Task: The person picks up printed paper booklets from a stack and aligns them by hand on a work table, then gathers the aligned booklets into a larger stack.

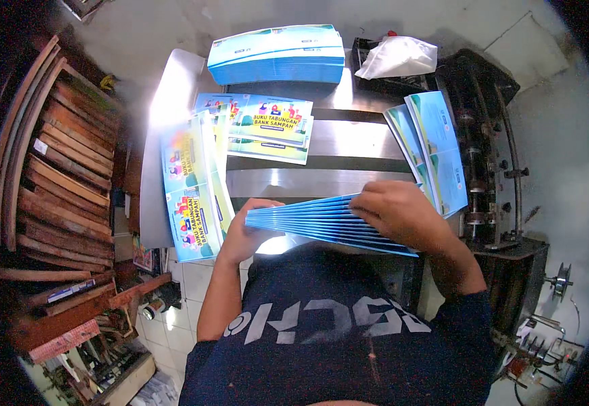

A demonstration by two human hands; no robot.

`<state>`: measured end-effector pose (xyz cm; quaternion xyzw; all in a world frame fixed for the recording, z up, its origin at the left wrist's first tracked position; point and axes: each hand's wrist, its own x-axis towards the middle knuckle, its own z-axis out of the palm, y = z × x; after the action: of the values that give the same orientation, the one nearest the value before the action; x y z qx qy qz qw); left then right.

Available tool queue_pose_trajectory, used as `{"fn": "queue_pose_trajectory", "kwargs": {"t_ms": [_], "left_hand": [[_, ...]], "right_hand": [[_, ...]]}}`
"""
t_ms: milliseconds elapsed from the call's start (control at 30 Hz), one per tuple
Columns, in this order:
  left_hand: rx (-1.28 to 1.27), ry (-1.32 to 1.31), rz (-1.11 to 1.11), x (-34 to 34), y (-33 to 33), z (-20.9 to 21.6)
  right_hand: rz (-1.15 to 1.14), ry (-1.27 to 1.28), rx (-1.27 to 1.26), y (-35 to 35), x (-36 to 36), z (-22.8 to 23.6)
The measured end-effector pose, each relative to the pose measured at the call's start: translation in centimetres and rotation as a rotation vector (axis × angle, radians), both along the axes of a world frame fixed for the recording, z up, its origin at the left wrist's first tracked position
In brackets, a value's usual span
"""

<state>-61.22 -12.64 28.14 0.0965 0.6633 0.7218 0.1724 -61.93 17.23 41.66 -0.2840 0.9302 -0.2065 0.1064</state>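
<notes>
Fanned blue stack [308, 220], left hand [242, 237] clasping one end, right hand [401, 213] arched opposite, fingers apparently pinching edges

- Saw a shiny metal table [359, 139], crossed by dark gaps.
- Noted a thick blue stack [274, 62] along its far edge.
- Found long colourful sheets [185, 172] overlapping at left, reaching smaller printed covers [274, 118] nearer the middle.
- Saw long blue sheets [441, 152] at right, lying slanted and partly overlapped.
</notes>
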Motion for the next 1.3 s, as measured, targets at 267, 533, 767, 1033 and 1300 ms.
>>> {"fn": "queue_pose_trajectory", "kwargs": {"t_ms": [267,533,767,1033,1300], "left_hand": [[0.016,0.028,-0.033,-0.2,0.1,0.5],[-0.003,0.046,-0.053,-0.4,0.0,0.4],[-0.096,0.05,-0.031,0.3,-1.1,-0.1],[-0.013,0.067,-0.1,-0.8,0.2,0.1],[0.058,-0.01,-0.046,0.3,-0.7,-0.4]], "right_hand": [[0.039,0.119,0.096,-0.1,1.6,-1.9],[0.009,0.102,0.155,-0.2,2.4,-1.9],[-0.215,0.156,0.094,2.6,2.6,-0.4],[-1.138,0.124,-0.21,24.4,1.6,-9.1],[-0.937,0.411,0.043,17.4,1.4,-9.3]]}}
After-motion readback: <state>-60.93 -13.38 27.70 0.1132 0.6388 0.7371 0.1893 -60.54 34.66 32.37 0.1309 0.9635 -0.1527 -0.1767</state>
